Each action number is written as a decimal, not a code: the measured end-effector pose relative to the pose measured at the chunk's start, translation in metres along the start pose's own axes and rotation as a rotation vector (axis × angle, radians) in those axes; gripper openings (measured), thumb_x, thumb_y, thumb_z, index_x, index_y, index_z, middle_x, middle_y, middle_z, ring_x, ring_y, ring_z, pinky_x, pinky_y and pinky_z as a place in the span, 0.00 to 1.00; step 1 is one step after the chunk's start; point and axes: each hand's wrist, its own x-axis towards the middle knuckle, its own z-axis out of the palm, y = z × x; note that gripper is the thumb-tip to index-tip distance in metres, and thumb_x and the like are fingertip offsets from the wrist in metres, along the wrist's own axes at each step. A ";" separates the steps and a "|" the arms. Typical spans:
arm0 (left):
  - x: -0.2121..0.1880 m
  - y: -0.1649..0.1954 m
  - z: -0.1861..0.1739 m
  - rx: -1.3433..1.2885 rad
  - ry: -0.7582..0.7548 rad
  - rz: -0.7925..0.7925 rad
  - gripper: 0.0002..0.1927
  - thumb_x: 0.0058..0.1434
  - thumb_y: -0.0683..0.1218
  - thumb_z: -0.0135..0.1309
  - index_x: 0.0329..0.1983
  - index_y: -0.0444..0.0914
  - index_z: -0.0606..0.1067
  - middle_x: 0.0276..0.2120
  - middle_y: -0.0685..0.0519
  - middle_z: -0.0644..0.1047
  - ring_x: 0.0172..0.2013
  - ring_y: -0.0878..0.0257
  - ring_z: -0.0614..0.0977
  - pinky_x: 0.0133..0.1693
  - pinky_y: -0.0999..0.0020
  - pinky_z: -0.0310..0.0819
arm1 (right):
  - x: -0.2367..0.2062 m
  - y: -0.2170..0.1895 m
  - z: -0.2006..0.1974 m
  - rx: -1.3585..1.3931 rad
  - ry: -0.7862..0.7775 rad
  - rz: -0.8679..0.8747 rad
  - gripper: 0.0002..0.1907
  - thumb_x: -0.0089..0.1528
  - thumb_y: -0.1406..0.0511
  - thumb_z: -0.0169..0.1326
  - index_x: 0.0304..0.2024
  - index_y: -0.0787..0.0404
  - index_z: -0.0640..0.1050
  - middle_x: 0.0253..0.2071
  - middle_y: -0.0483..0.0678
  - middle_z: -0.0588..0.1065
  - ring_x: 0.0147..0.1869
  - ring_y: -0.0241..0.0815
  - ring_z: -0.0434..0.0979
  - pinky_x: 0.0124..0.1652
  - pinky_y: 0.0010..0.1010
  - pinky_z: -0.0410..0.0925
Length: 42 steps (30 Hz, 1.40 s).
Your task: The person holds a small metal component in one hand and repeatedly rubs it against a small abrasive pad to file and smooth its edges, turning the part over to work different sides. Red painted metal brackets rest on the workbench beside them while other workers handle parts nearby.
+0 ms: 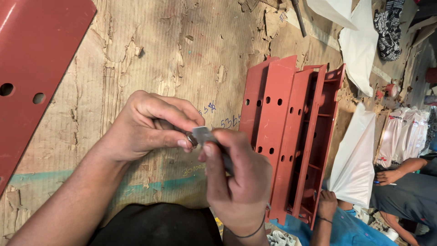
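Observation:
My left hand pinches a small round metal piece, like a washer or nut, between thumb and fingers. My right hand grips a grey metal part, a bolt or small tool, whose flat end meets the round piece. Both hands sit close together over worn cardboard. The shaft of the grey part is hidden inside my right fist.
A stack of red perforated steel brackets stands right of my hands. A red steel plate with holes lies at the left. Another person's arm and a second person's hand are at the lower right, by white bags.

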 end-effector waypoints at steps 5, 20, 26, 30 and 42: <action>-0.001 0.001 0.001 0.068 -0.007 0.016 0.13 0.55 0.32 0.68 0.43 0.33 0.84 0.43 0.41 0.82 0.42 0.60 0.84 0.44 0.70 0.83 | -0.007 -0.002 -0.003 -0.129 0.058 -0.069 0.07 0.67 0.73 0.56 0.47 0.64 0.74 0.32 0.47 0.80 0.35 0.37 0.87 0.35 0.25 0.76; 0.000 0.003 0.003 0.068 0.012 0.009 0.12 0.56 0.33 0.67 0.43 0.33 0.83 0.43 0.41 0.82 0.40 0.61 0.85 0.42 0.71 0.85 | -0.010 0.008 0.003 -0.201 0.074 -0.165 0.09 0.66 0.74 0.58 0.48 0.64 0.74 0.34 0.49 0.80 0.36 0.40 0.85 0.35 0.26 0.73; -0.001 -0.007 0.000 -0.085 -0.022 -0.020 0.10 0.58 0.32 0.66 0.43 0.32 0.83 0.43 0.38 0.82 0.41 0.56 0.87 0.43 0.67 0.87 | -0.012 0.017 0.002 -0.028 -0.036 -0.054 0.06 0.69 0.72 0.54 0.49 0.64 0.74 0.33 0.47 0.78 0.34 0.38 0.84 0.35 0.25 0.74; -0.002 -0.013 -0.001 -0.166 -0.055 -0.040 0.10 0.59 0.32 0.66 0.43 0.31 0.83 0.44 0.36 0.82 0.41 0.54 0.87 0.43 0.65 0.88 | -0.012 0.030 -0.004 0.270 -0.179 0.054 0.05 0.71 0.71 0.52 0.48 0.67 0.75 0.30 0.46 0.77 0.29 0.32 0.76 0.31 0.23 0.69; -0.001 -0.011 0.008 0.029 -0.070 -0.061 0.12 0.54 0.30 0.66 0.42 0.31 0.83 0.44 0.37 0.82 0.39 0.60 0.86 0.42 0.71 0.86 | -0.022 0.021 -0.018 0.145 0.017 0.105 0.04 0.67 0.73 0.54 0.45 0.68 0.77 0.29 0.46 0.80 0.28 0.29 0.78 0.28 0.19 0.70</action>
